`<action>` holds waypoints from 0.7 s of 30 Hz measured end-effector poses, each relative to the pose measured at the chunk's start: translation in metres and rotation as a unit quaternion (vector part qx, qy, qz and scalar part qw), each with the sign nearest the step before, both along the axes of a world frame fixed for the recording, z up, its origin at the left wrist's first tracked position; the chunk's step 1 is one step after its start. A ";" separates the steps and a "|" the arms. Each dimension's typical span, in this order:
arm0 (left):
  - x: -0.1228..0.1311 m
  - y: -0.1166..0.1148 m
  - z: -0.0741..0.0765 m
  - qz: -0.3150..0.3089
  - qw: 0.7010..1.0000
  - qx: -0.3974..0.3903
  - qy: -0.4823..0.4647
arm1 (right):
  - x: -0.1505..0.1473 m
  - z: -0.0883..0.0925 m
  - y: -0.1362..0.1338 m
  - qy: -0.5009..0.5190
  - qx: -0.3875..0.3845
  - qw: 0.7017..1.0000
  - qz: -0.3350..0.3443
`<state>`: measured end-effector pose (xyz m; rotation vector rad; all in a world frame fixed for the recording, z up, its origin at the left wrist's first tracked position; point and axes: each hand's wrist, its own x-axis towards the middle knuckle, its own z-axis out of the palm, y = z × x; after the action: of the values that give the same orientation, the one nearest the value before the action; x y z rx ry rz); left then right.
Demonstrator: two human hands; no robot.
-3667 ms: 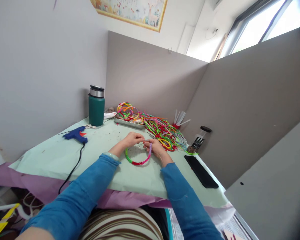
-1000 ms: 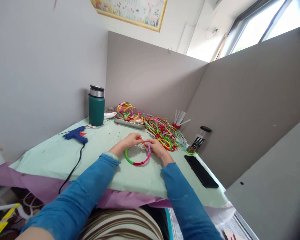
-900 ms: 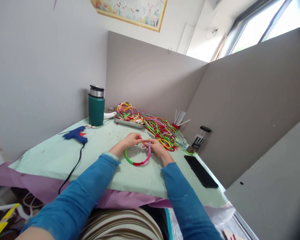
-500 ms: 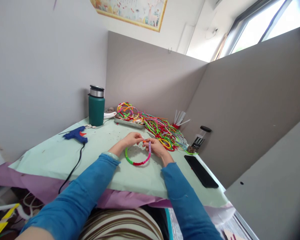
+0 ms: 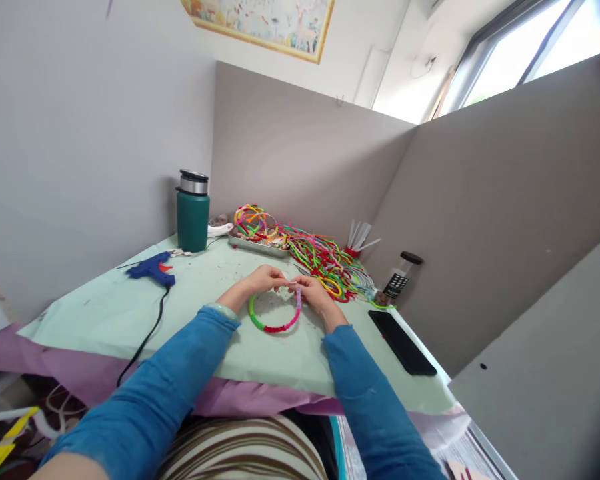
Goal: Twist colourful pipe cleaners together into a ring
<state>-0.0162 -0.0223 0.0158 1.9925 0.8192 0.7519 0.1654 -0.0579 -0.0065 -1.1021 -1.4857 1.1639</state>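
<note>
A fuzzy ring (image 5: 277, 329) of green, red, pink and lilac sections hangs below my two hands, just over the table covering. My left hand (image 5: 266, 277) pinches the ring's top on the green side. Close beside it, my right hand (image 5: 311, 292) grips the top near the lilac section. The fingertips of both hands nearly meet and hide the uppermost part of the ring.
A teal bottle (image 5: 193, 217) and a blue glue gun (image 5: 153, 268) with a black cord are at left. Behind my hands lie a metal tray (image 5: 260, 248) and colourful fuzzy stems (image 5: 325, 263). At right are a black phone (image 5: 401, 342) and a clear jar (image 5: 398, 280).
The orange part that showed between my fingertips is now hidden by my fingers. My fingers have shifted slightly, and the ring has moved very slightly left.
</note>
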 end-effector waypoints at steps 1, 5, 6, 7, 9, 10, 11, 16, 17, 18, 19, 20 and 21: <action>0.000 -0.001 0.001 -0.002 1.000 -0.003 0.011 | 0.001 0.000 0.000 -0.004 0.001 1.000 -0.001; -0.003 -0.007 0.004 -0.011 0.999 -0.025 0.044 | 0.003 0.000 0.000 -0.034 0.023 0.999 0.001; -0.003 -0.008 0.005 -0.013 0.998 -0.030 0.048 | 0.003 0.000 0.000 -0.041 0.029 0.999 0.003; -0.004 -0.010 0.006 -0.015 0.998 -0.033 0.051 | 0.003 0.000 0.000 -0.047 0.033 0.998 0.006; -0.005 -0.012 0.008 -0.020 0.997 -0.040 0.057 | 0.003 0.001 0.000 -0.054 0.038 0.998 0.014; -0.005 -0.013 0.008 -0.023 0.997 -0.044 0.060 | 0.003 0.001 -0.001 -0.056 0.040 0.997 0.018; -0.006 -0.013 0.008 -0.025 0.996 -0.049 0.064 | 0.003 0.001 -0.001 -0.058 0.040 0.997 0.023; -0.006 -0.009 0.004 -0.062 0.990 -0.081 0.097 | 0.003 0.004 -0.004 -0.082 0.030 0.995 0.054; -0.005 -0.008 0.002 -0.071 0.989 -0.084 0.102 | 0.003 0.005 -0.005 -0.087 0.030 0.994 0.058; -0.005 -0.007 0.002 -0.075 0.988 -0.085 0.106 | 0.003 0.005 -0.005 -0.091 0.031 0.994 0.058; -0.005 -0.007 0.001 -0.075 0.988 -0.087 0.107 | 0.002 0.005 -0.005 -0.095 0.036 0.993 0.055; -0.005 -0.007 0.000 -0.073 0.988 -0.088 0.107 | 0.001 0.006 -0.005 -0.098 0.044 0.993 0.048; -0.004 -0.007 0.000 -0.068 0.988 -0.090 0.105 | 0.000 0.006 -0.005 -0.101 0.055 0.993 0.039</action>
<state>-0.0206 -0.0289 0.0160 1.9625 0.8310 0.3795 0.1655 -0.0626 -0.0008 -1.1209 -1.7418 1.0333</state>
